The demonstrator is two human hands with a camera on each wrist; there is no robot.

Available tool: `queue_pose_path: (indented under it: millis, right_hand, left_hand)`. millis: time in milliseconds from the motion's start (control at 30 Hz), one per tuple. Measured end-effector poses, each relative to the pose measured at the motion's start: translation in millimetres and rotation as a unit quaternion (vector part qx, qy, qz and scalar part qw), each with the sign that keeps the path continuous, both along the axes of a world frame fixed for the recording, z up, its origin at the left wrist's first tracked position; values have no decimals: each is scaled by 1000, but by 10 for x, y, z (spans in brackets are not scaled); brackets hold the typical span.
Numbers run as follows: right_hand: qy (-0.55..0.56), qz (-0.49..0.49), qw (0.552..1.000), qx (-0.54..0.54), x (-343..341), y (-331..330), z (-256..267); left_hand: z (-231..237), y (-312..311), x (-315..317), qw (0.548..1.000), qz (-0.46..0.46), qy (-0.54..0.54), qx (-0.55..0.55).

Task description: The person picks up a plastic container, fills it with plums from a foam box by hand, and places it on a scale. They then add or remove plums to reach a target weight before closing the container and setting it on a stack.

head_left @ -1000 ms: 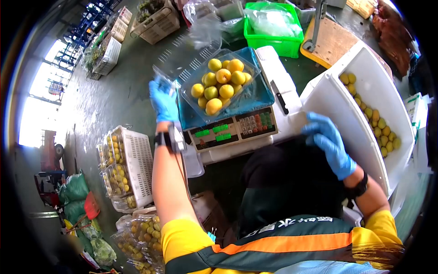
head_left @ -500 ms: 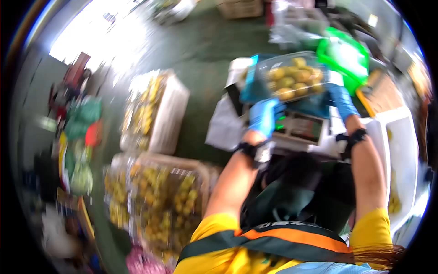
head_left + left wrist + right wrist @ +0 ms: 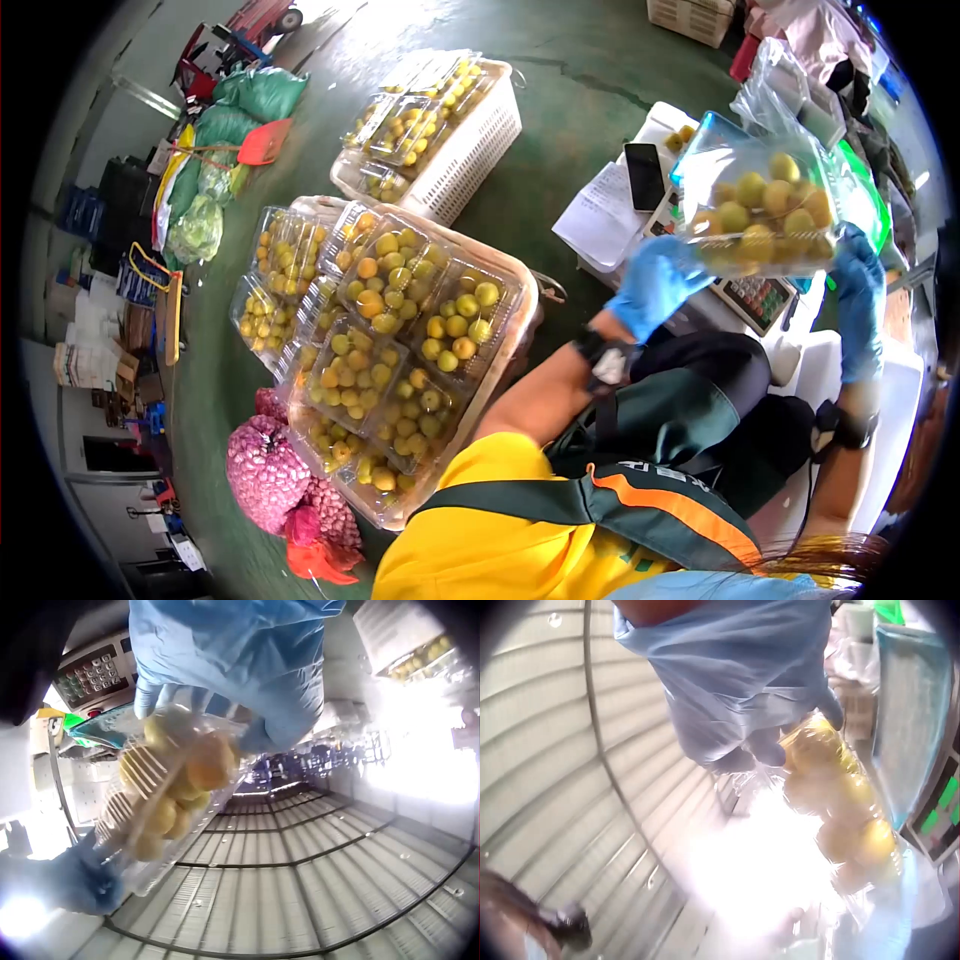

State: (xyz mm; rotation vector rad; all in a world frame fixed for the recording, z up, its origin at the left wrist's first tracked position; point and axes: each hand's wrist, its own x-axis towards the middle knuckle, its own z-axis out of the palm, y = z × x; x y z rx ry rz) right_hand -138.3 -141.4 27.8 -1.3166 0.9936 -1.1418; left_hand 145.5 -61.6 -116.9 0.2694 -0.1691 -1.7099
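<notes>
A clear plastic clamshell box (image 3: pixel 765 205) of round yellow-green fruit is held up in front of the body, over the weighing scale (image 3: pixel 755 298). My blue-gloved left hand (image 3: pixel 660 285) grips its near left corner, thumb and fingers on either side in the left wrist view. At the opposite end my right hand (image 3: pixel 858 270), also gloved, holds the box; its fingers bend over the edge in the right wrist view. The lid lies over the fruit. Behind the box, the scale's blue platform (image 3: pixel 911 712) is partly hidden in the head view.
Left of the scale lie a phone (image 3: pixel 645 178) and a written sheet (image 3: pixel 600 215). A wide crate (image 3: pixel 525 285) stacked with filled boxes stands on the floor, a white crate (image 3: pixel 480 140) beyond it. Pink net bags (image 3: pixel 265 470) sit beside the wide crate. A white bin (image 3: pixel 890 385) is at right.
The box, open on the scale at first, now has its lid over the fruit and is lifted off the platform. My right hand has come to it. The head view has swung left.
</notes>
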Motion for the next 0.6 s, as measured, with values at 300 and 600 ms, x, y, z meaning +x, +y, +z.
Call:
queue_pose_path:
  millis: [300,600]
  right_hand:
    - [147,354,885,-264,1532,1167,643]
    - [165,205,962,76,355,1512,644]
  left_hand:
    - [308,2383,1268,982,107,-114,106]
    - [264,3332,2147,861,157,-283,393]
